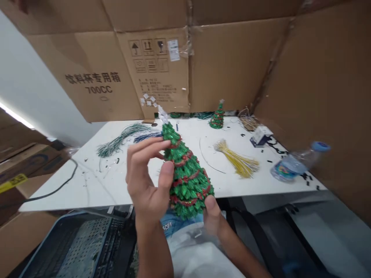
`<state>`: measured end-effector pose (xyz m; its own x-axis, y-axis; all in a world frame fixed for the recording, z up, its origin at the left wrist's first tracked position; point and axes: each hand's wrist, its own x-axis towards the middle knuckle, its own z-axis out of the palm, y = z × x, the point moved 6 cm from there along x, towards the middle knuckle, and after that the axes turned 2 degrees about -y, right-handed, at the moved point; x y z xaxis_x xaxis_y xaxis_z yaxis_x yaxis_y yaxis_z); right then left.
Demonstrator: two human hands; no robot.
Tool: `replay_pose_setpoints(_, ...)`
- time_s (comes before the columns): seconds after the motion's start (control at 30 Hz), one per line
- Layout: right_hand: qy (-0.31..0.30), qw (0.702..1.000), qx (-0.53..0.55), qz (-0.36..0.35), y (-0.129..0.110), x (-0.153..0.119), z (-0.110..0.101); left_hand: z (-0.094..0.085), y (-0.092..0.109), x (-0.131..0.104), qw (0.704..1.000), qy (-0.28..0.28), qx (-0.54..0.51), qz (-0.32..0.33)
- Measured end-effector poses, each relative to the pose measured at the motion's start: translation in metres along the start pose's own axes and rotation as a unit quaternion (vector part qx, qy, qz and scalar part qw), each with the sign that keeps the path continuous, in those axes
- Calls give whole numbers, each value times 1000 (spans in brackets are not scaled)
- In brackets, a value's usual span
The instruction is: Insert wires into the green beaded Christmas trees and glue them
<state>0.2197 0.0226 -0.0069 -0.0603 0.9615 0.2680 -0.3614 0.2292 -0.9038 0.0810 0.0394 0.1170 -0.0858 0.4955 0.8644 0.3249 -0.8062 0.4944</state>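
Note:
A small green Christmas tree (188, 173) with red garlands and a pale, clear-looking topper (162, 115) is held up in front of me, its tip leaning left. My left hand (150, 173) grips its upper left side, with the thumb in front and the fingers near the top. At the lower right of the base, my right hand (213, 216) holds on with its thumb against the edge; its other fingers are hidden behind the tree. A similar smaller-looking tree (217, 116) stands upright at the back of the white table.
Bundles of green wires (121, 141), blue wires (147, 136) and yellow wires (239, 160) lie on the white table (162, 193). A plastic bottle (298, 162) and a small box (261, 136) stand at right. Cardboard walls (232, 61) enclose the back. A blue crate (84, 239) sits below left.

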Motion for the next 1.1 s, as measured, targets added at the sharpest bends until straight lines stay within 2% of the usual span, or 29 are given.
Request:
replay_pose_setpoints(0.17, 16, 998, 25, -63, -53, 6, -10, 31, 32, 31, 994, -101, -34, -39)
replay_pose_setpoints(0.27, 36, 996, 35, -76, -67, 3, -12, 47, 40, 39, 984, -150, -70, -68)
replay_pose_setpoints(0.37, 39, 995, 52, -78, -63, -6, -13, 55, 42, 36, 981, -143, -89, -99)
replay_pose_setpoints(0.47, 18, 995, 58, -80, -54, -17, -16, 58, 44, 24, 982, -117, -86, -123)
replay_pose_setpoints(0.57, 7, 995, 55, -79, -46, -25, -19, 60, 45, 15, 979, -118, -102, -134)
replay_pose_setpoints(0.83, 16, 994, 48, -100, -44, -37, -20, 65, 60, 11, 976, -128, -145, -102)
replay_pose_setpoints(1.1, -2, 994, 27, -102, -51, -48, -19, 60, 79, 10, 979, -118, -160, -52)
